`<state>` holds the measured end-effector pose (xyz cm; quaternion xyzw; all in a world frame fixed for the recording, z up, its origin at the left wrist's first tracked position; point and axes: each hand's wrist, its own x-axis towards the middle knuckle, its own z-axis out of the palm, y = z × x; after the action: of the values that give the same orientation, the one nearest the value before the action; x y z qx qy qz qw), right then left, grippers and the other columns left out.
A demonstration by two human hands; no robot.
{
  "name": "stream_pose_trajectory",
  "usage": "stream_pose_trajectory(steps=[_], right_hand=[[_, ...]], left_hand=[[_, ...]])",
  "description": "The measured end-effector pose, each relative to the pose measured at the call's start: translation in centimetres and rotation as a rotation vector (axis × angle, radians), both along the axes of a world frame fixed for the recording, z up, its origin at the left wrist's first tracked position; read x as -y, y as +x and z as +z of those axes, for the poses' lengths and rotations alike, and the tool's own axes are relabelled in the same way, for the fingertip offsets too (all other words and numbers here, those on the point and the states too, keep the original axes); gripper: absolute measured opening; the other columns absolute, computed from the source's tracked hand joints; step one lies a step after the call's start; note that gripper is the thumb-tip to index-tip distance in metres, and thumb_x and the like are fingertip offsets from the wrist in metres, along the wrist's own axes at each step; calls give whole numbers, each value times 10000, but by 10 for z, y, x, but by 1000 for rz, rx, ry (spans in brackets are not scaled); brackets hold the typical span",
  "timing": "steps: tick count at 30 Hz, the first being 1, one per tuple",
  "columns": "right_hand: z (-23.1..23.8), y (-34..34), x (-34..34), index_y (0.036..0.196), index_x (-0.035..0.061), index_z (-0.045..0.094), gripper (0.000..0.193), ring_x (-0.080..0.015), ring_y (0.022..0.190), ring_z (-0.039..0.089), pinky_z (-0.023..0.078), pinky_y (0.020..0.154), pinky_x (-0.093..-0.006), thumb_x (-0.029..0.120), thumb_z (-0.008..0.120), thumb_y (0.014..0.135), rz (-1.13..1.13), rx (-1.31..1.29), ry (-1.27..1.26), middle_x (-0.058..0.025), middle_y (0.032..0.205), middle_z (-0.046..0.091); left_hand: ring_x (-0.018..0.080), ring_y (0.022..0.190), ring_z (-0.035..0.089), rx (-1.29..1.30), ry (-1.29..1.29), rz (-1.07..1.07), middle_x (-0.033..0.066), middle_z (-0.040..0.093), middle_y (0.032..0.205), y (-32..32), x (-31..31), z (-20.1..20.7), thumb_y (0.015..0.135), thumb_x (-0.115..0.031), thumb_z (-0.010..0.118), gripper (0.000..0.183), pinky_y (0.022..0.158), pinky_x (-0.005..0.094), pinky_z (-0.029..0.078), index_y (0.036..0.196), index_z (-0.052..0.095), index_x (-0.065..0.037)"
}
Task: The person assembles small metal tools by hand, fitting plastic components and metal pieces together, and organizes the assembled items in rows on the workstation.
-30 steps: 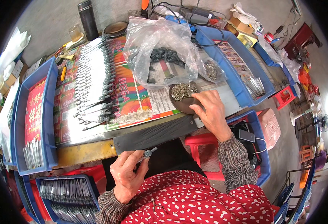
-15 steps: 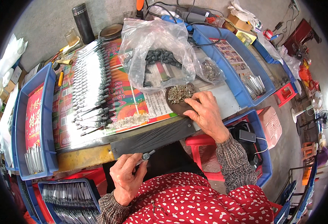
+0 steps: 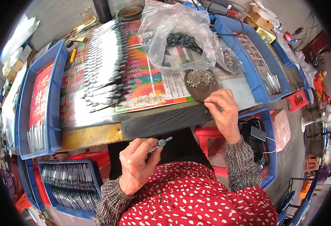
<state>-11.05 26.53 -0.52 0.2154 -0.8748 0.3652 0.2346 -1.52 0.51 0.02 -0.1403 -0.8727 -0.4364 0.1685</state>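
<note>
Far left: blue tray (image 3: 56, 109) at the end of table (image 3: 94, 135), red sheet (image 3: 41, 92) inside, silver rods (image 3: 36, 136) at its near end. Lower down, below table height: low tray (image 3: 96, 182) with two rows of dark-ended strips (image 3: 69, 177). On table, just beside blue tray: yellow cutter (image 3: 73, 55). Next, long row of dark-tipped rods (image 3: 105, 64), dark ends to the right, nearest few askew.

Left hand (image 3: 137, 164): in front of table edge, clear of it, pinching grey part (image 3: 161, 143) between thumb and fingers, free end out to the right. Farther off, on table: white granules (image 3: 144, 100), then clear bag (image 3: 180, 62) with black parts (image 3: 184, 41) inside.

To the right: brown dish (image 3: 201, 93) near table's front edge, metal bits (image 3: 200, 78) heaped in it. Right hand (image 3: 226, 115): at dish's near rim, thumb and forefinger tips close together; can't tell if pinching anything. Behind: small bag (image 3: 231, 61). Far right: right tray (image 3: 263, 94) with more rods (image 3: 272, 83); below, pink box (image 3: 280, 128).
</note>
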Motion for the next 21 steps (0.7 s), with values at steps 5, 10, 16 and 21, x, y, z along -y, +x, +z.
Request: stream_pose_trajectory(steps=[5,10,16,21], right_hand=[[10,20,25,842,35,679,114,-255,859,574,466,769,-363,32,739,745,153,36,-86,-62,841,626],[17,41,49,866,43,668,157,-251,876,582,476,772,-368,44,762,740,400,120,-151,-45,872,630],[17,48,65,891,53,655,181,-263,889,577,475,782,-376,34,755,741,477,96,-125,-44,898,610],[17,54,74,891,57,655,182,-268,892,579,478,786,-382,22,748,739,490,57,-91,-46,903,611]], left_hand=[[241,628,625,60,1,-4,117,644,791,7,0,5,713,35,765,253,537,316,493,940,663,-5],[267,651,637,47,-23,-30,116,641,794,9,-3,6,704,27,771,266,564,331,509,942,658,-7],[225,623,627,-67,-74,-22,110,656,813,13,-5,3,690,26,768,273,536,309,502,943,675,-14],[258,666,644,-128,-129,-49,102,641,812,16,-6,2,693,7,769,286,563,338,520,955,656,-18]])
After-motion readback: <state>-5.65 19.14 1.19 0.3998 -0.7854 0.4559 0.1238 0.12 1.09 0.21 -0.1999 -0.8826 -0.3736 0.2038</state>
